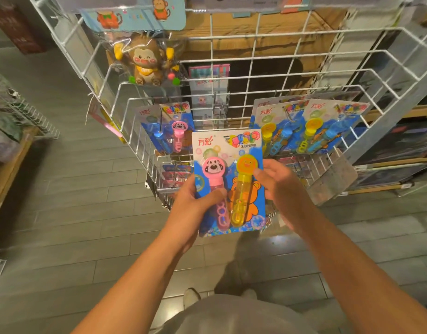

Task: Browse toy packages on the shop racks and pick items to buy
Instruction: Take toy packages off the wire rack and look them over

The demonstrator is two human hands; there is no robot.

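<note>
I hold a bubble-wand blister card (229, 145) upright in front of the white wire rack (231, 97). The card is blue and carries a pink dog-headed wand and a yellow wand. My left hand (195, 203) grips its lower left edge, thumb across the pink wand. My right hand (277, 186) grips the right edge, thumb on the yellow wand. More of the same cards hang on the rack: one on the left (169, 126), two on the right (311, 126).
A monkey toy in a clear bag (145, 61) hangs at the rack's upper left. A cardboard box (255, 37) stands behind the rack. Lower rack baskets hold more packs (176, 174). Wooden shelves run along the right (388, 165) and left (7, 165). Grey plank floor lies below.
</note>
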